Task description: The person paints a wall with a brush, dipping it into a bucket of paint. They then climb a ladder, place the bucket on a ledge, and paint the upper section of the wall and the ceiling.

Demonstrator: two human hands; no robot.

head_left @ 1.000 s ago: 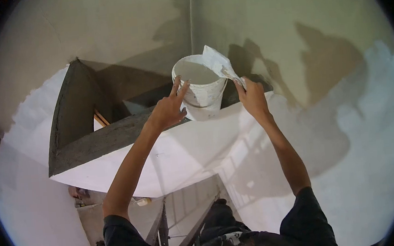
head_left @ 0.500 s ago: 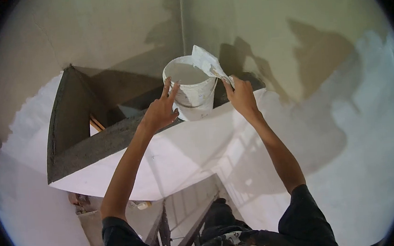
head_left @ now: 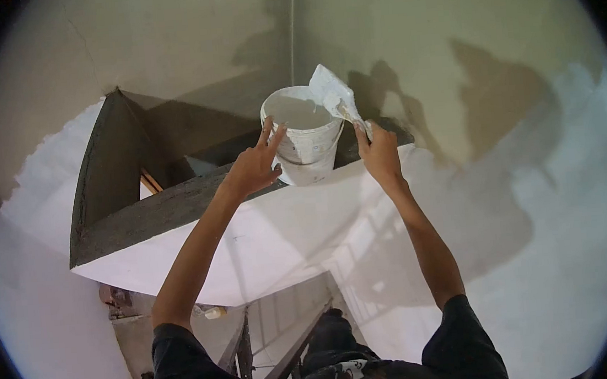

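Observation:
A white bucket with smears down its side stands on the dark ledge, holding pale material. My left hand is at the bucket's left side, fingers spread, two fingertips near or against its rim. My right hand grips the handle of a brush-like tool coated in white. The tool's broad head tilts up at the bucket's right rim; whether it touches the rim is hard to tell.
Behind the ledge is a dark recess with an upright slab at its left. White coating covers part of the right wall. Dark ladder-like rails stand below, beside my legs. Shadows fall across the walls.
The view has shifted slightly. Both hands keep nearly the same places at the bucket, and the coated tool remains in my right hand at the rim.

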